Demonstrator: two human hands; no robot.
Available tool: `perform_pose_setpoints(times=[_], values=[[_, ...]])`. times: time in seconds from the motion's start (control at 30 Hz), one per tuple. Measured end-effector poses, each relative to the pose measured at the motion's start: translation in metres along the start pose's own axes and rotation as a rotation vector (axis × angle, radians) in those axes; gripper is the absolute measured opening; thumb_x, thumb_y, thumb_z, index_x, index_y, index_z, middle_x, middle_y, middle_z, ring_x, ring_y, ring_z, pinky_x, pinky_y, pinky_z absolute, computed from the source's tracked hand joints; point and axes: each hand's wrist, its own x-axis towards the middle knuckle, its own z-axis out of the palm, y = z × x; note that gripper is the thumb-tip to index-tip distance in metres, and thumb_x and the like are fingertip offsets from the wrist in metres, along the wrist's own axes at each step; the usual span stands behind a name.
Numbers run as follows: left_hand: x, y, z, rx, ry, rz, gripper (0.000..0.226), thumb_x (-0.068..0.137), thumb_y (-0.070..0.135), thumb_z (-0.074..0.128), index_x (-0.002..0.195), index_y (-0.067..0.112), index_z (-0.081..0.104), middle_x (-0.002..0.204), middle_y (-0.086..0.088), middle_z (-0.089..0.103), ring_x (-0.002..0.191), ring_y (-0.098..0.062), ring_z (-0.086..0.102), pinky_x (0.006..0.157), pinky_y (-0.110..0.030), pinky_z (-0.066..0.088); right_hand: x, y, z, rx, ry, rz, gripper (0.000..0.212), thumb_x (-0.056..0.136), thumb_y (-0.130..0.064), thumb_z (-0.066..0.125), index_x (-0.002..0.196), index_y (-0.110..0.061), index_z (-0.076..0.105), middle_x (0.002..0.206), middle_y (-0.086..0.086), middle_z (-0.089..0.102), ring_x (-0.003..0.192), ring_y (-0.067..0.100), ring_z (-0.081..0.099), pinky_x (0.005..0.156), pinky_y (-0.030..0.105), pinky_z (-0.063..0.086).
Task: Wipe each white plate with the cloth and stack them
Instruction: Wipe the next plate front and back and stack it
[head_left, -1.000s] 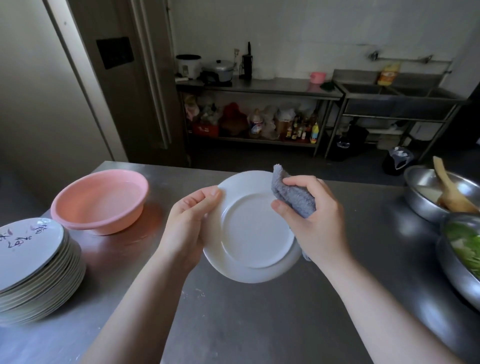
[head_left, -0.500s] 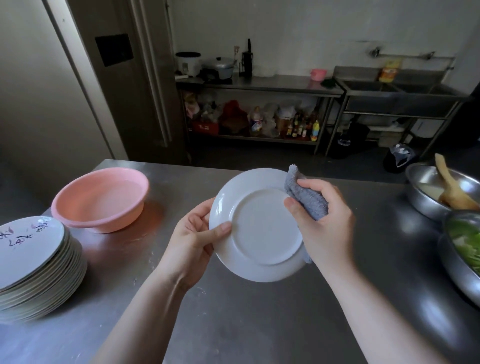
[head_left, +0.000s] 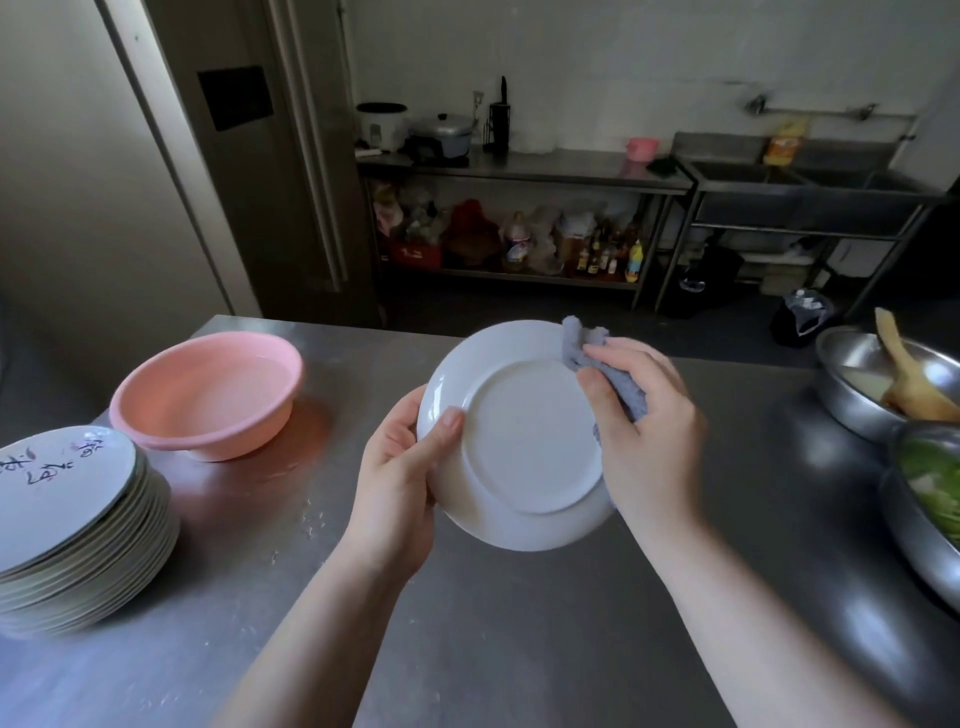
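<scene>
I hold a white plate (head_left: 524, 441) tilted above the steel counter, its underside with the foot ring facing me. My left hand (head_left: 400, 473) grips its left rim, thumb on the underside. My right hand (head_left: 644, 436) pinches the plate's right rim through a grey cloth (head_left: 582, 343), which bunches above my fingers and folds behind the plate. A tall stack of plates (head_left: 72, 519) with dark brush markings on the top one stands at the left edge of the counter.
A pink plastic basin (head_left: 208, 395) sits behind the stack. At the right edge stand two metal bowls: one with a wooden spoon (head_left: 909, 379), one with green vegetables (head_left: 930, 493). The steel counter (head_left: 519, 649) stretches below my arms. Shelves and a sink line the far wall.
The plate has turned in my hands and shifted slightly right. My left thumb has slid onto the underside near the rim, and the cloth has moved up along the right rim.
</scene>
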Motion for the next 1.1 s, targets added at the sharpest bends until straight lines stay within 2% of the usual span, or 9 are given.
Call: perform_pose_setpoints(times=[0.1, 0.17, 0.23, 0.37, 0.53, 0.67, 0.83, 0.97, 1.1], values=[[0.002, 0.003, 0.003, 0.034, 0.003, 0.011, 0.033, 0.085, 0.022, 0.063, 0.118, 0.014, 0.066, 0.108, -0.013, 0.072, 0.094, -0.022, 0.069, 0.070, -0.027, 0.055, 0.006, -0.010, 0.008, -0.079, -0.077, -0.109, 0.015, 0.088, -0.011, 0.066, 0.100, -0.016, 0.073, 0.116, -0.005, 0.064, 0.108, 0.006, 0.058, 0.092, 0.015, 0.043], [0.002, 0.004, 0.006, 0.047, -0.012, 0.030, 0.031, 0.086, 0.019, 0.063, 0.116, 0.013, 0.067, 0.107, -0.015, 0.071, 0.092, -0.022, 0.068, 0.071, -0.027, 0.055, 0.005, -0.017, 0.018, -0.126, -0.186, -0.252, 0.014, 0.087, -0.012, 0.066, 0.098, -0.014, 0.075, 0.115, -0.002, 0.066, 0.111, 0.015, 0.059, 0.097, 0.031, 0.045], [0.002, 0.003, 0.006, 0.051, -0.026, 0.033, 0.031, 0.086, 0.016, 0.063, 0.116, 0.012, 0.067, 0.111, -0.019, 0.070, 0.095, -0.024, 0.068, 0.076, -0.028, 0.055, 0.005, -0.019, 0.023, -0.164, -0.250, -0.396, 0.012, 0.084, -0.014, 0.069, 0.094, -0.014, 0.077, 0.108, 0.002, 0.067, 0.109, 0.022, 0.058, 0.094, 0.043, 0.045], [0.001, 0.005, 0.001, 0.157, -0.009, 0.024, 0.030, 0.082, 0.019, 0.066, 0.112, 0.013, 0.068, 0.104, -0.014, 0.072, 0.089, -0.022, 0.068, 0.071, -0.028, 0.054, 0.012, -0.009, 0.015, -0.241, -0.160, -0.365, 0.012, 0.083, -0.013, 0.072, 0.092, -0.018, 0.078, 0.091, -0.001, 0.064, 0.091, 0.022, 0.053, 0.078, 0.037, 0.044], [0.000, 0.002, -0.002, 0.186, -0.033, 0.017, 0.030, 0.083, 0.017, 0.067, 0.113, 0.011, 0.068, 0.110, -0.015, 0.071, 0.099, -0.029, 0.067, 0.083, -0.036, 0.054, -0.001, -0.016, 0.024, -0.173, -0.376, -0.455, 0.014, 0.081, -0.004, 0.071, 0.090, -0.013, 0.078, 0.090, 0.000, 0.067, 0.089, 0.022, 0.056, 0.079, 0.033, 0.046], [-0.001, 0.002, -0.004, 0.188, -0.038, -0.011, 0.028, 0.082, 0.018, 0.067, 0.110, 0.014, 0.069, 0.103, -0.013, 0.072, 0.088, -0.023, 0.068, 0.072, -0.029, 0.055, 0.012, -0.009, 0.013, -0.172, -0.286, -0.296, 0.018, 0.083, -0.002, 0.069, 0.094, -0.014, 0.077, 0.092, 0.000, 0.066, 0.091, 0.019, 0.055, 0.080, 0.030, 0.046], [0.001, 0.001, -0.004, 0.122, -0.084, -0.014, 0.029, 0.084, 0.016, 0.065, 0.113, 0.015, 0.068, 0.107, -0.015, 0.071, 0.093, -0.022, 0.067, 0.076, -0.028, 0.054, 0.005, -0.020, 0.019, -0.144, -0.386, -0.404, 0.015, 0.083, -0.006, 0.069, 0.092, -0.015, 0.078, 0.092, -0.004, 0.066, 0.093, 0.017, 0.054, 0.081, 0.023, 0.044], [0.001, 0.000, -0.004, 0.016, 0.012, -0.041, 0.029, 0.081, 0.022, 0.064, 0.111, 0.018, 0.067, 0.101, -0.006, 0.073, 0.087, -0.017, 0.069, 0.065, -0.026, 0.055, 0.024, -0.004, 0.003, -0.130, -0.253, -0.155, 0.019, 0.085, -0.007, 0.067, 0.098, -0.018, 0.075, 0.096, -0.005, 0.063, 0.096, 0.015, 0.054, 0.082, 0.018, 0.042], [0.004, -0.004, -0.002, -0.119, 0.132, -0.022, 0.032, 0.089, 0.021, 0.063, 0.121, 0.018, 0.061, 0.111, -0.002, 0.072, 0.097, -0.016, 0.069, 0.073, -0.029, 0.058, 0.008, 0.012, -0.003, -0.002, -0.113, 0.043, 0.019, 0.086, -0.005, 0.066, 0.099, -0.017, 0.074, 0.097, -0.003, 0.063, 0.095, 0.009, 0.060, 0.083, 0.016, 0.045]])
